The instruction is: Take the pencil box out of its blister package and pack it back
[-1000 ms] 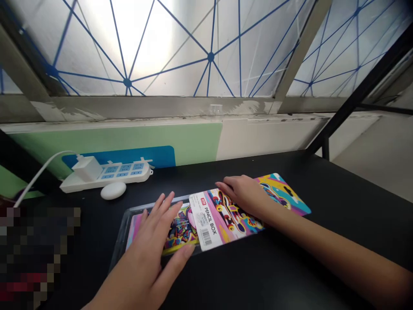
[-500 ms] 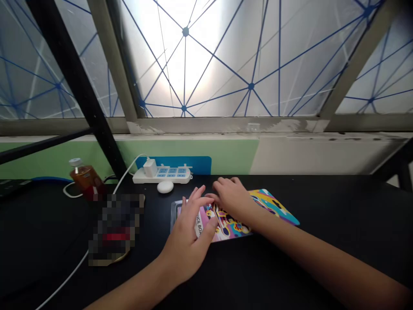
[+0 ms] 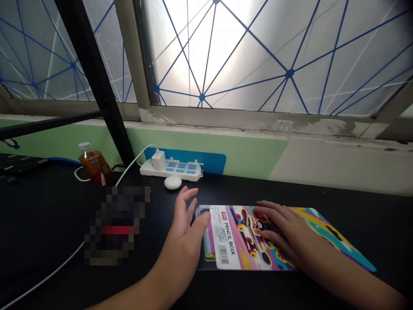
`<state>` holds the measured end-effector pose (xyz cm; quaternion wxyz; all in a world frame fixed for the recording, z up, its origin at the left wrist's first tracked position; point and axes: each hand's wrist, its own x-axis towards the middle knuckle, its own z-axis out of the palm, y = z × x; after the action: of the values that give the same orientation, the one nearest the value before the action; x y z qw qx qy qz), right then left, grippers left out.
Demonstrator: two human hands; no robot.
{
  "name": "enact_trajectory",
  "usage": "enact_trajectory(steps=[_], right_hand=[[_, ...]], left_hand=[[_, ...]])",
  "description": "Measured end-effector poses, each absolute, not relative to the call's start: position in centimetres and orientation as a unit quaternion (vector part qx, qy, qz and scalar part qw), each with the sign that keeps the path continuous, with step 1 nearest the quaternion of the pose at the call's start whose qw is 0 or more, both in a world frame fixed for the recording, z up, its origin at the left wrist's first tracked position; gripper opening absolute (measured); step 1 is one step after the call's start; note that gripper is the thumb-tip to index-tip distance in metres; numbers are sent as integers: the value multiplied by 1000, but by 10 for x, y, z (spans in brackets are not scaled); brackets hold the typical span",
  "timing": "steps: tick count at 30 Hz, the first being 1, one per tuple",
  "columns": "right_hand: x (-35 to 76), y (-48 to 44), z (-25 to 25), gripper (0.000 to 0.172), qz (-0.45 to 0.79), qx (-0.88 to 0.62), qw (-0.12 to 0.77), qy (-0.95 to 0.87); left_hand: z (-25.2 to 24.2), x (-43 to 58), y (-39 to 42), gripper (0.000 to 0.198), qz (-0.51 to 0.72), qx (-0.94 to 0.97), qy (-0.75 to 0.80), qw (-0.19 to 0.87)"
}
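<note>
A flat pencil box (image 3: 240, 252) lies on the black table, printed with bright skateboard pictures. Its white label (image 3: 222, 241) reads "PENCIL BOX" and carries a barcode. Clear plastic shows along its left edge. My left hand (image 3: 185, 245) is at that edge with its fingers apart, the thumb at the corner and the fingers raised. Across the right half of the box rests my right hand (image 3: 290, 232), fingers spread and lying flat on the print. A yellow and teal printed panel (image 3: 342, 241) reaches out beyond my right wrist, partly hidden by it; whether it is a separate piece, I cannot tell.
A white power strip (image 3: 180, 171) with a plugged-in charger (image 3: 158, 159) stands by the wall. In front lies a white rounded case (image 3: 173, 182). Leftward are a bottle of reddish-brown drink (image 3: 96, 165), a blurred-out object (image 3: 118, 226), a white cable (image 3: 58, 279) and a black keyboard (image 3: 22, 163).
My left hand has drawn back from the top of the box to its left edge, uncovering the label. My right hand's fingers have spread out flatter. The camera view has shifted and tilted.
</note>
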<state>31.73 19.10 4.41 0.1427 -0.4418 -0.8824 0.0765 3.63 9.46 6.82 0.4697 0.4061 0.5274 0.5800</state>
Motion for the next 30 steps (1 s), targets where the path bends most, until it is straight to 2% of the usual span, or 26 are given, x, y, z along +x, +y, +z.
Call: enact_trajectory(steps=[4, 9, 14, 19, 25, 30], right_hand=[[299, 188, 43, 54, 72, -441, 111, -888], [291, 176, 59, 58, 85, -447, 85, -886], [312, 180, 69, 58, 79, -456, 115, -879], [356, 209, 59, 60, 31, -541, 152, -827], [344, 208, 50, 66, 68, -542, 91, -833], [299, 192, 59, 73, 85, -509, 43, -855]], left_hand=[[65, 43, 90, 45, 601, 410, 509, 460], [67, 36, 101, 40, 621, 352, 490, 500], [72, 30, 109, 31, 639, 286, 507, 503], [74, 25, 115, 25, 652, 243, 499, 516], [75, 35, 112, 29, 640, 182, 460, 588], [76, 45, 103, 42, 618, 169, 435, 633]])
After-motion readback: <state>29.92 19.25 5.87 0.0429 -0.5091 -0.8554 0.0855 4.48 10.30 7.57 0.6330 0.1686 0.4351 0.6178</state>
